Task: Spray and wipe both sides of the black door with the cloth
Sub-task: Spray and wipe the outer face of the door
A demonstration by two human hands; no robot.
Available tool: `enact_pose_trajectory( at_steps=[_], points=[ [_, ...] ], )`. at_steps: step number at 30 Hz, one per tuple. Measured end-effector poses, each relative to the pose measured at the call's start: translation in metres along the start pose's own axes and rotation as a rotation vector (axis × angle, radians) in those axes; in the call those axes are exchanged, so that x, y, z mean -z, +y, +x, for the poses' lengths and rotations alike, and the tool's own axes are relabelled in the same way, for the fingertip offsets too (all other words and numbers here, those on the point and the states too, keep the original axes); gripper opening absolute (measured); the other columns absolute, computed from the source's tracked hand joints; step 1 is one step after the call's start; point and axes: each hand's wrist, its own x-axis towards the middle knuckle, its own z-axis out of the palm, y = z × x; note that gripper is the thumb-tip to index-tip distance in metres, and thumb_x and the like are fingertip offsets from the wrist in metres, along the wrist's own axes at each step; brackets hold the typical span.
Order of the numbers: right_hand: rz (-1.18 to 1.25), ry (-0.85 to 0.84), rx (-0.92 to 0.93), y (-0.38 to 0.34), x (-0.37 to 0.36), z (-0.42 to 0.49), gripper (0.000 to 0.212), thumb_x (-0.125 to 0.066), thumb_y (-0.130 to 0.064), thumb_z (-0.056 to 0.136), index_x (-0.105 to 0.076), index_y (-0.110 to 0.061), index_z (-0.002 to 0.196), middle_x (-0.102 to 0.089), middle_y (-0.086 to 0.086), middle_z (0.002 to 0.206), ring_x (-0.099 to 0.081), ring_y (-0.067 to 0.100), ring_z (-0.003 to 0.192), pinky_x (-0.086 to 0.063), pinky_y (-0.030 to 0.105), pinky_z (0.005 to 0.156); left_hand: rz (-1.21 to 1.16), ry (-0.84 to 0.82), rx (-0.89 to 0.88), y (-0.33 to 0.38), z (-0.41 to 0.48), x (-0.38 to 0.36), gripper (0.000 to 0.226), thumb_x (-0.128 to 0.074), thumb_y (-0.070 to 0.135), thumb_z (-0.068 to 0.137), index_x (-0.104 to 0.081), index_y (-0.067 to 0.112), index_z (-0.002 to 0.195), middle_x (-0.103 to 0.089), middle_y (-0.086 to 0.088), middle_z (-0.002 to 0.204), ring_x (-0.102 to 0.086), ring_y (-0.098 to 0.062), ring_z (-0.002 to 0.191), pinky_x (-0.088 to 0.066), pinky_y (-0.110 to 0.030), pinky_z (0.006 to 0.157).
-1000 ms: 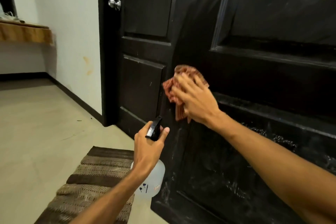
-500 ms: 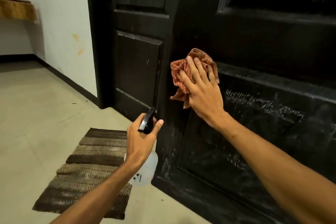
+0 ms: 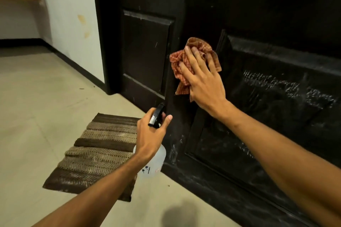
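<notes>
I had my right hand (image 3: pixel 203 81) spread flat, fingers straight, pressing the red checked cloth (image 3: pixel 180 64) against the black door (image 3: pixel 267 107), on the upright strip just left of its lower sunken panel. My left hand (image 3: pixel 150 134) was curled round the neck of the spray bottle (image 3: pixel 154 162), low down beside the door's bottom corner, with the black trigger head (image 3: pixel 156 115) poking up between thumb and fingers.

What worried me most was the wet. White streaks of spray (image 3: pixel 287 88) lay across the panel to the right of the cloth, and more ran down near the door's foot; left too long, I judged they would dry into marks or drip onto the tiled floor (image 3: pixel 36 107) and make it slippery. The cloth was bunched, not folded, so a corner could have slid out from under my flat palm and left me smearing with bare skin. The nozzle sat very near the door, and an accidental squeeze would have wet the strip I had covered. The striped mat (image 3: pixel 97 151) lay just left of the door's foot, close enough to catch drips or trip me.

As for writing, the bottle carried small dark marks and a faint reddish patch, too small to read. I saw no brand anywhere.
</notes>
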Motion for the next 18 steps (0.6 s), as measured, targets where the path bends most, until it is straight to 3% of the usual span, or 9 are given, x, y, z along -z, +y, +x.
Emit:
enact_pose_trajectory(
  at_steps=[4, 6, 7, 10, 13, 15, 18],
  points=[
    [0.051, -0.289, 0.308, -0.077, -0.074, -0.106, 0.072, -0.052, -0.036, 0.094, -0.030, -0.017, 0.159, -0.015, 0.015, 0.169, -0.011, 0.034, 0.156, 0.016, 0.051, 0.124, 0.052, -0.017, 0.009, -0.026, -0.009, 0.001, 0.020, -0.077, 0.042, 0.092, -0.062, 0.030, 0.088, -0.065, 0.012, 0.077, -0.066, -0.012, 0.076, -0.061, -0.041, 0.065],
    [0.043, -0.486, 0.429, -0.105, -0.096, -0.151, 0.074, -0.057, -0.044, 0.095, -0.031, -0.019, 0.160, -0.022, 0.012, 0.168, -0.019, 0.032, 0.155, 0.026, 0.049, 0.120, 0.054, -0.023, 0.031, -0.045, -0.018, 0.002, 0.018, -0.077, 0.040, 0.092, -0.062, 0.032, 0.088, -0.065, 0.010, 0.078, -0.066, -0.009, 0.078, -0.059, -0.030, 0.068],
    [0.039, -0.506, 0.439, -0.107, -0.098, -0.156, 0.074, -0.057, -0.045, 0.095, -0.032, -0.019, 0.159, -0.022, 0.012, 0.168, -0.018, 0.031, 0.156, 0.027, 0.048, 0.119, 0.041, -0.029, 0.029, -0.051, -0.023, 0.001, 0.017, -0.078, 0.037, 0.092, -0.062, 0.031, 0.089, -0.065, 0.010, 0.080, -0.065, -0.006, 0.080, -0.055, -0.021, 0.070],
    [0.076, -0.289, 0.295, -0.092, -0.093, -0.122, 0.082, -0.065, -0.043, 0.088, -0.033, -0.016, 0.159, -0.014, 0.016, 0.169, -0.011, 0.032, 0.157, 0.011, 0.047, 0.125, 0.045, -0.046, 0.055, -0.073, -0.036, -0.001, 0.016, -0.078, 0.035, 0.091, -0.064, 0.028, 0.090, -0.066, 0.008, 0.084, -0.064, -0.009, 0.085, -0.050, -0.013, 0.071],
    [0.038, -0.141, 0.145, -0.092, -0.100, -0.102, 0.079, -0.055, -0.035, 0.094, -0.020, -0.014, 0.162, 0.004, 0.017, 0.170, 0.006, 0.032, 0.157, 0.001, 0.051, 0.127, 0.052, -0.031, 0.104, -0.102, -0.045, -0.006, 0.019, -0.079, 0.034, 0.092, -0.066, 0.020, 0.092, -0.067, 0.007, 0.081, -0.065, -0.009, 0.082, -0.050, -0.012, 0.068],
    [0.038, -0.182, 0.194, -0.120, -0.121, -0.134, 0.073, -0.046, -0.028, 0.097, -0.017, -0.012, 0.162, 0.002, 0.018, 0.170, 0.005, 0.033, 0.157, 0.004, 0.052, 0.127, 0.042, -0.025, 0.122, -0.118, -0.055, -0.009, 0.020, -0.079, 0.035, 0.091, -0.067, 0.019, 0.092, -0.067, 0.007, 0.078, -0.065, -0.012, 0.079, -0.054, -0.024, 0.070],
    [0.085, -0.478, 0.556, -0.173, -0.170, -0.227, 0.070, -0.048, -0.031, 0.099, -0.023, -0.012, 0.162, -0.013, 0.015, 0.169, -0.007, 0.035, 0.157, 0.027, 0.050, 0.119, 0.061, -0.019, 0.174, -0.149, -0.073, -0.013, 0.023, -0.078, 0.045, 0.090, -0.066, 0.025, 0.089, -0.068, 0.011, 0.078, -0.066, -0.017, 0.082, -0.054, -0.043, 0.080]
  ],
)
